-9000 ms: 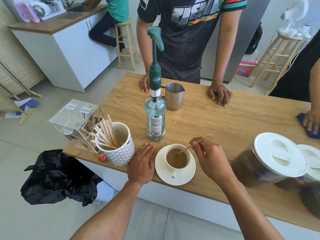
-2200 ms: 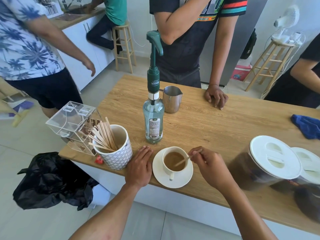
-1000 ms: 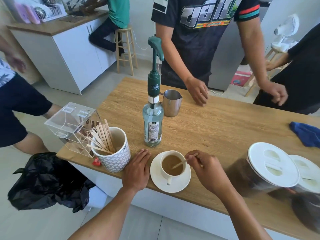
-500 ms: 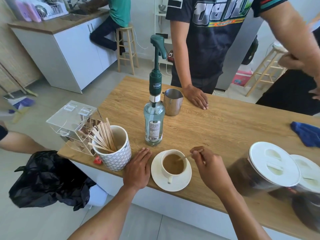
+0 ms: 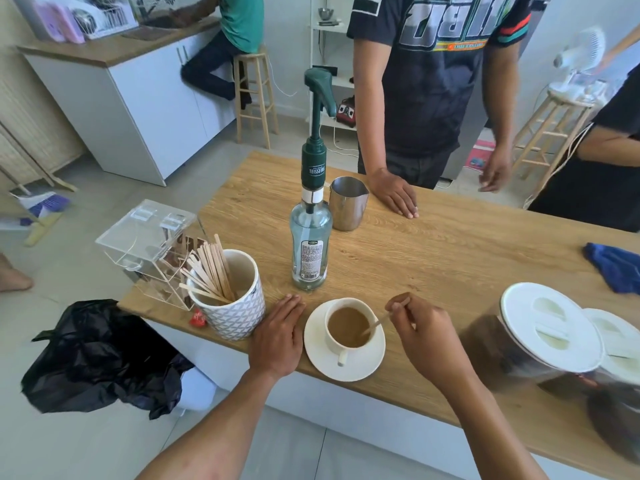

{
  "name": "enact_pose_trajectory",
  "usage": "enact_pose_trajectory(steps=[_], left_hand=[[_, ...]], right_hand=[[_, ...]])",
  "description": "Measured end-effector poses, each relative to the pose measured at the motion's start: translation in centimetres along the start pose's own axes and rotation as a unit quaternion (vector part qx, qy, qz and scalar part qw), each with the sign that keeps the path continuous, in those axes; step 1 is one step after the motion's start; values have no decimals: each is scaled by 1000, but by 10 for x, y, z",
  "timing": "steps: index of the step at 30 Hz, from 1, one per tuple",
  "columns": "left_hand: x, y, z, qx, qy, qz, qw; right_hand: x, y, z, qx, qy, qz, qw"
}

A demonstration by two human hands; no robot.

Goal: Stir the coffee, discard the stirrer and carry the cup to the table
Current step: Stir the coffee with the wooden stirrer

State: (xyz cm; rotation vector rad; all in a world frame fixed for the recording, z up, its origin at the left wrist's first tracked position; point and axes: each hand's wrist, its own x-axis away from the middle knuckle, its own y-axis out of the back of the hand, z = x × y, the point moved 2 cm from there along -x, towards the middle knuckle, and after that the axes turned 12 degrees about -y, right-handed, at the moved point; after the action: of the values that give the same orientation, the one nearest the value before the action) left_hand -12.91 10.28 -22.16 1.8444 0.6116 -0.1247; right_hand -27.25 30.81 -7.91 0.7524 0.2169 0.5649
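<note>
Along the near edge of a wood-grain desk (image 5: 450,258) in a bright, white-walled room with pale floor tiles, a white saucer (image 5: 360,370) carries the cup (image 5: 333,347). White cabinets (image 5: 145,109) with a wooden top fill the far left. A wooden stool (image 5: 254,95) stands beside them, and another at far right bears a small fan (image 5: 581,53). A black plastic bag (image 5: 100,355) hangs off the desk's near left corner. On the desk's left end are a clear acrylic box (image 5: 149,233) and a patterned white mug (image 5: 232,313) full of spare wooden sticks (image 5: 211,268). A steel jug (image 5: 347,204) stands further back, a blue cloth (image 5: 614,266) lies at right, and two white-lidded jars (image 5: 547,327) stand at near right. A person in a dark T-shirt (image 5: 436,81) rests a hand on the far edge.

The cup is small and white, its handle pointing toward the near edge, filled with milky brown coffee (image 5: 346,325). A thin wooden stirrer (image 5: 377,323) slants into it from the right, its lower end in the drink. The right hand (image 5: 426,330) pinches the stirrer's upper end between thumb and fingertips. The left hand (image 5: 278,336) lies flat and relaxed on the desk, just left of the saucer.

A clear bottle (image 5: 310,247) behind the cup has a green pump whose collar reads "TEISSEIRE". Its back label is too small to read. The T-shirt's large lettering is partly cut off and possibly stylised, so I cannot make it out.
</note>
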Motion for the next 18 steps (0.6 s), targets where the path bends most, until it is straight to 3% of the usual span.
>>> enact_pose_trajectory(steps=[2,6,11,15,18], left_hand=[[0,0,1,-1,-1,1,1000],[0,0,0,1,0,2,1000],[-1,1,0,0,1,2,1000],[0,0,1,4,1,4,1000],[0,0,-1,4,1,5,1000]], right_hand=[[-1,1,2,-5,13,-11,1000],[7,-6,8,-14,30,53,998],[1,3,0,-16,0,-11,1000],[6,-4,5,-15,19,54,998],[6,3,-2,-14,-4,25,1000]])
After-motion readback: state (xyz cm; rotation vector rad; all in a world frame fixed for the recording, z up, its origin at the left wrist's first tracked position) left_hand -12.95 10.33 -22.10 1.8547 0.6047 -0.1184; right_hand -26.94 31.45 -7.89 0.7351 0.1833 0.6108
